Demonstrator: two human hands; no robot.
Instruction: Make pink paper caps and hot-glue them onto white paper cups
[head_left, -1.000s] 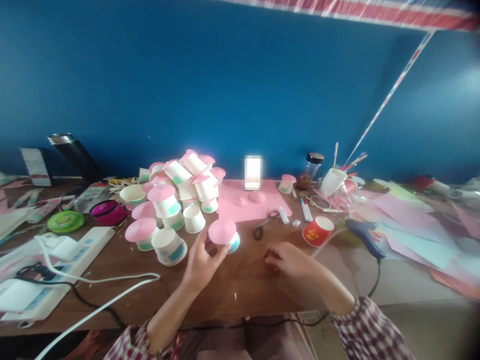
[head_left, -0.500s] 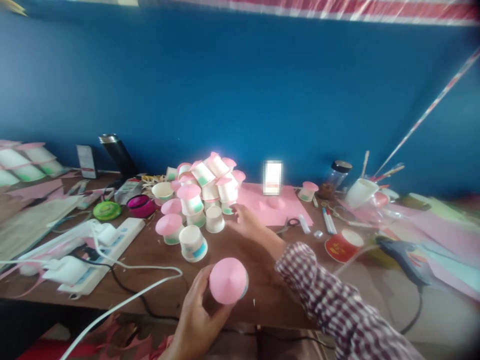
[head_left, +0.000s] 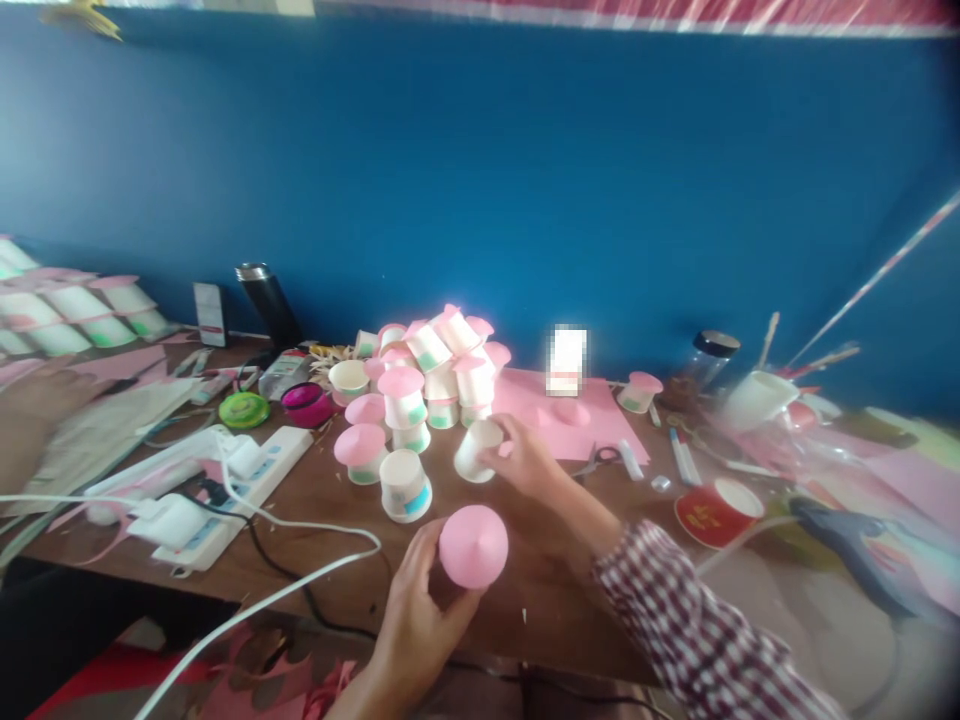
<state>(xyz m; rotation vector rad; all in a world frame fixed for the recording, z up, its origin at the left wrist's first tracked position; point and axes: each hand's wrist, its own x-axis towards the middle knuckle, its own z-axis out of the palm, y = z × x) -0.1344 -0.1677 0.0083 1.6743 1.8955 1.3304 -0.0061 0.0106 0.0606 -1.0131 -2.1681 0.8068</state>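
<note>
My left hand is closed round a paper cup topped with a pink paper cone; the cone hides most of the cup. Beyond it, my right hand grips a plain white paper cup by its right side. To the left of that, an upside-down white cup with a blue print stands on the table. Behind is a heap of cups with pink cone tops, some stacked and some tilted.
A white power strip with plugs and cables lies left. Scissors, markers, a red paper cup and a glue gun are on the right. Another person's blurred hand shows at far left.
My right hand has taken hold of the plain white cup and moved it right, away from the heap. My left hand still holds the pink-topped cup. Another person's hand has appeared at far left.
</note>
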